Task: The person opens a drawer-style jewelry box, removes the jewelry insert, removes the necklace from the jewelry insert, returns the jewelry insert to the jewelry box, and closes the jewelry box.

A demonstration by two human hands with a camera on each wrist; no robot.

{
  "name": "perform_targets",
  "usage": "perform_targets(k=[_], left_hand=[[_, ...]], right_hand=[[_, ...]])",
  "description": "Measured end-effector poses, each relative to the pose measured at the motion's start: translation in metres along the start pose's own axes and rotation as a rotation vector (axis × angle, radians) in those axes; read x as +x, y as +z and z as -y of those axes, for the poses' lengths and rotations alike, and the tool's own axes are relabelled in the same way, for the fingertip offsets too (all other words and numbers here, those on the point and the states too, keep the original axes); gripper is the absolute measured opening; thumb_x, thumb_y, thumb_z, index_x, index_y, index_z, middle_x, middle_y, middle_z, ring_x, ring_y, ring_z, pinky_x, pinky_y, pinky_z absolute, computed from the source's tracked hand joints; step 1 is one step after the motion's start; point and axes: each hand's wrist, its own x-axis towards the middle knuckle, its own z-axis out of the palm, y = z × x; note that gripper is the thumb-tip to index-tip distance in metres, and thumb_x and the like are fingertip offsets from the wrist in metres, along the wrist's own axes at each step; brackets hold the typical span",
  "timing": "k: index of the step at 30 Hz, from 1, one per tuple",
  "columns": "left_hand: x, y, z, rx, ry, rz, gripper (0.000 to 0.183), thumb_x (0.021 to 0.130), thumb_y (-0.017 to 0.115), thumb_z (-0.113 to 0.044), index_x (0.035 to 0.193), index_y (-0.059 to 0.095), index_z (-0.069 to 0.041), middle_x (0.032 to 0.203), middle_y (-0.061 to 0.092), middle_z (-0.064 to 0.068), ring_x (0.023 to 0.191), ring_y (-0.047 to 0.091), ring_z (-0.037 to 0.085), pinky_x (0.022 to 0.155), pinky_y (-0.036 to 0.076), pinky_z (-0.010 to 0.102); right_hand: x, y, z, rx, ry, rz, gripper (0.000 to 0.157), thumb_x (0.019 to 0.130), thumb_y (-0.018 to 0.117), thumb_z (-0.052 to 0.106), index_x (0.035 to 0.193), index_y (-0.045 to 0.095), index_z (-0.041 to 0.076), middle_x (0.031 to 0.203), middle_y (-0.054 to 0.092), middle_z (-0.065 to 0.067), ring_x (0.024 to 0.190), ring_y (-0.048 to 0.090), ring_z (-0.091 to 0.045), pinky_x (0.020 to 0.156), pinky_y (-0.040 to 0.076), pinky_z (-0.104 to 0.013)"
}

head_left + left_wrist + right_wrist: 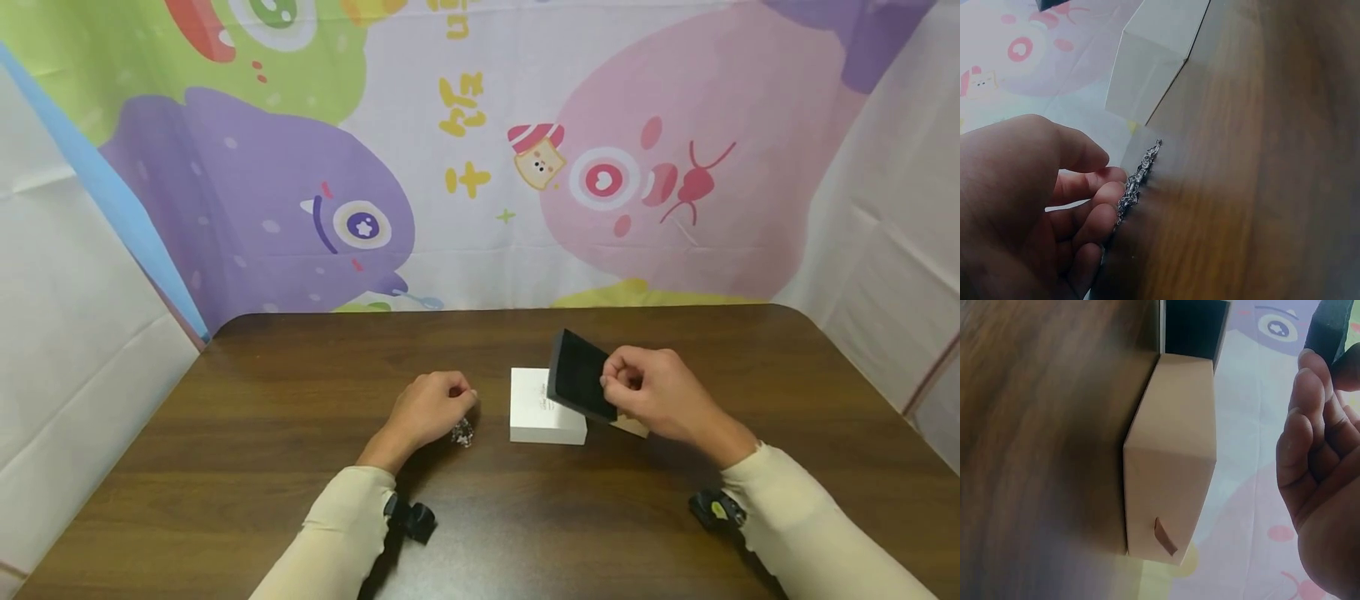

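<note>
In the head view my right hand (656,392) pinches a thin black pad (581,379), held tilted above the table. The pad partly covers a white box (528,417) with small lettering on its top and a tan box (633,427) at its right. In the right wrist view the tan box (1175,406) shows a short ribbon tab (1164,537) on its end. My left hand (431,408) is beside a small silver chain (462,433) heaped on the table. Its fingers are loosely bent, with the chain (1138,181) just past their tips; whether they touch it I cannot tell.
The boxes and the chain lie on a brown wooden table (247,450). Behind the table hangs a cloth (480,250) printed with cartoon figures. Beyond the tan box in the right wrist view is a pale-edged dark opening (1194,328).
</note>
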Motion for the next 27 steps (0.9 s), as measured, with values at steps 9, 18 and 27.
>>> perform_targets(k=[9, 18, 27], left_hand=[[-0.001, 0.001, 0.000, 0.005, 0.002, 0.001, 0.014, 0.094, 0.064, -0.030, 0.085, 0.073, -0.024, 0.082, 0.067, -0.011, 0.078, 0.061, 0.013, 0.073, 0.047, 0.041], [0.000, 0.001, -0.001, -0.003, 0.000, 0.014, 0.014, 0.095, 0.063, -0.029, 0.086, 0.073, -0.024, 0.084, 0.067, -0.011, 0.080, 0.061, 0.013, 0.074, 0.047, 0.041], [0.000, 0.000, -0.001, -0.009, 0.005, 0.015, 0.014, 0.095, 0.063, -0.028, 0.087, 0.073, -0.023, 0.083, 0.067, -0.010, 0.078, 0.060, 0.013, 0.074, 0.047, 0.041]], right_hand=[[-0.002, -0.004, -0.006, 0.017, 0.062, 0.000, 0.017, 0.085, 0.067, -0.002, 0.080, 0.062, 0.014, 0.060, 0.058, 0.010, 0.048, 0.057, -0.008, 0.046, 0.048, -0.027], [-0.003, -0.012, -0.014, -0.020, 0.112, -0.010, 0.013, 0.088, 0.067, 0.001, 0.082, 0.062, 0.012, 0.060, 0.058, 0.008, 0.050, 0.057, -0.010, 0.046, 0.047, -0.028], [-0.003, -0.014, -0.017, -0.014, 0.192, 0.041, 0.010, 0.089, 0.066, 0.004, 0.083, 0.062, 0.011, 0.062, 0.060, 0.004, 0.052, 0.059, -0.013, 0.047, 0.048, -0.030]])
